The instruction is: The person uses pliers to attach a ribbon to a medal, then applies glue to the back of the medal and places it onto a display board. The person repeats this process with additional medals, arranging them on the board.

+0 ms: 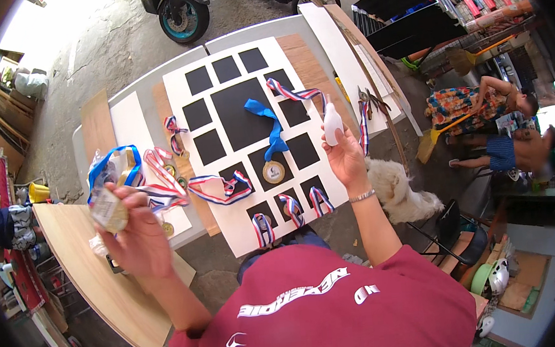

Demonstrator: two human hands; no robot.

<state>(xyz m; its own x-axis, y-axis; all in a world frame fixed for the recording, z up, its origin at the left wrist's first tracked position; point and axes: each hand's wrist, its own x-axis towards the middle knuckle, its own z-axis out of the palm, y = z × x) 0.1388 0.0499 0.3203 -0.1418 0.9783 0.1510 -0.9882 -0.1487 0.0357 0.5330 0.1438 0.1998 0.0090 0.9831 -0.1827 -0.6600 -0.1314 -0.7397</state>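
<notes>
My left hand point(144, 239), raised at the left, grips a gold-coloured medal point(109, 211) between thumb and fingers. My right hand point(347, 165) is wrapped round a white squeeze bottle point(333, 125), its narrow tip upward. Between them lies a white board point(175, 90) with black squares. A round gold medal point(273, 171) on a blue ribbon point(275, 141) rests mid-board. Red-white-blue ribbons point(223, 189) with medals lie on the lower squares, and another ribbon point(297, 95) crosses the upper right. More ribbons point(168, 192) are heaped beside my left hand.
Pliers point(376, 100) lie at the table's right side by wooden strips. A white shaggy dog point(400, 193) is at the right table edge. A plywood sheet point(96, 272) stands at left. Scooters point(184, 18) are beyond the table; two people point(481, 105) are at far right.
</notes>
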